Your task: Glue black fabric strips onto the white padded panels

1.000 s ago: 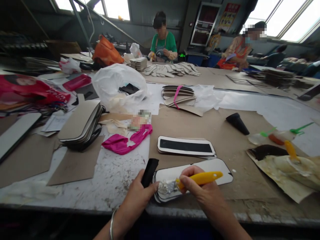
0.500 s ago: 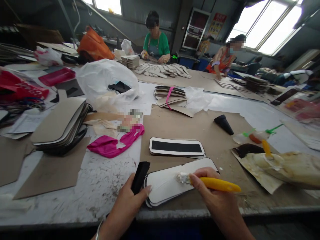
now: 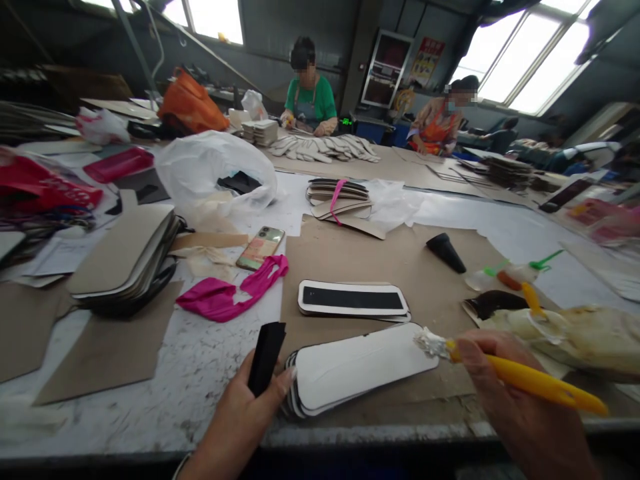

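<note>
My left hand (image 3: pixel 250 407) is closed around a bundle of black strips (image 3: pixel 267 358), its thumb by the left end of a stack of white rounded panels (image 3: pixel 365 367). In my right hand (image 3: pixel 505 380) is a yellow-handled glue brush (image 3: pixel 530 381); its whitish, caked bristles are at the right end of the top panel. Just behind that stack lies another white panel (image 3: pixel 303 293) bearing a black strip (image 3: pixel 355 299). Both stacks rest on a brown cardboard sheet (image 3: pixel 345 257).
At right are a glue-stained container (image 3: pixel 595 327), small squeeze bottles (image 3: pixel 515 277) and a black cone (image 3: pixel 446 252). Left of the cardboard lie a pink band (image 3: pixel 210 295), a phone (image 3: pixel 261 247) and a stack of beige panels (image 3: pixel 123 250). Two people (image 3: pixel 310 93) work across the table.
My right hand has moved the brush rightward, from the middle of the top panel to its right end. My left hand, still holding the black strips, has shifted slightly left.
</note>
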A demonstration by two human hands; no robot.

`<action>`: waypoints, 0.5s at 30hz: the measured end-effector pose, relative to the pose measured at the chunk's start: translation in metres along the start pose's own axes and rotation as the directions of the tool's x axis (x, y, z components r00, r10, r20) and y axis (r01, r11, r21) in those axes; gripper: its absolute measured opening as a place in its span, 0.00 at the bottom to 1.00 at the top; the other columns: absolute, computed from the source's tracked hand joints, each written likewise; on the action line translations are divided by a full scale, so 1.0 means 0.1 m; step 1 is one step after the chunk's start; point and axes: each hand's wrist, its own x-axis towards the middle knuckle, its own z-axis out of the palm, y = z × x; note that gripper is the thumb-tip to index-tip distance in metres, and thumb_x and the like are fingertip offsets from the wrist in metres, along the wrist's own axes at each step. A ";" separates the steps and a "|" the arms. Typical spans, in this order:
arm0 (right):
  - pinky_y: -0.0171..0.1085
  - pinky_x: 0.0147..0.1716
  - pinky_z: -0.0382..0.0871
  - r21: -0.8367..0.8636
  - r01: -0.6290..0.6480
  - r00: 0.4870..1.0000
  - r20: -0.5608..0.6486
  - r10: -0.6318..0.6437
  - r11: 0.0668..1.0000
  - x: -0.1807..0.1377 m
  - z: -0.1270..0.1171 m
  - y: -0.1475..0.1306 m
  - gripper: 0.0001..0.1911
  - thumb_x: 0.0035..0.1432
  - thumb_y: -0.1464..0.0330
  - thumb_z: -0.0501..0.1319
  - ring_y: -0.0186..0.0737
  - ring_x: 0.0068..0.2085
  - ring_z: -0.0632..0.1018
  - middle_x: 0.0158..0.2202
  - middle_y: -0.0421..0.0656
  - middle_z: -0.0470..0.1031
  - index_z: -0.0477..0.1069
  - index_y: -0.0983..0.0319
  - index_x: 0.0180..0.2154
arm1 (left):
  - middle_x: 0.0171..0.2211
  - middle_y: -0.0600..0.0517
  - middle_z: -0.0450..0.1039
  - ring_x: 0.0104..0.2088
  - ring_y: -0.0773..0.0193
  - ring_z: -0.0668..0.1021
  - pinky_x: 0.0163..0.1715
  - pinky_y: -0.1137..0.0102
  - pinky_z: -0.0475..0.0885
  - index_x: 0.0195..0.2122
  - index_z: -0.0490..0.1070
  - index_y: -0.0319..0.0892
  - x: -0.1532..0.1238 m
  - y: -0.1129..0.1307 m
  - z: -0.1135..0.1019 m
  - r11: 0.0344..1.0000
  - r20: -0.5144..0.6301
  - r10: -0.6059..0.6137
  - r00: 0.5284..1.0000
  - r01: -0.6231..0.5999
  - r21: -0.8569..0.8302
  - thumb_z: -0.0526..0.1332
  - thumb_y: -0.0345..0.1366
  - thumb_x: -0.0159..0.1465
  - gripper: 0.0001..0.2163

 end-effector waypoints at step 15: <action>0.30 0.18 0.60 0.569 -0.327 0.854 0.520 -0.022 0.755 -0.41 1.00 -0.81 0.12 0.53 0.59 0.58 0.31 0.18 0.66 0.15 0.32 0.61 0.62 0.58 0.23 | 0.15 0.51 0.69 0.17 0.70 0.69 0.21 0.75 0.63 0.21 0.72 0.35 -0.37 0.09 0.09 0.948 0.580 -0.119 0.806 0.266 -0.175 0.62 0.51 0.50 0.20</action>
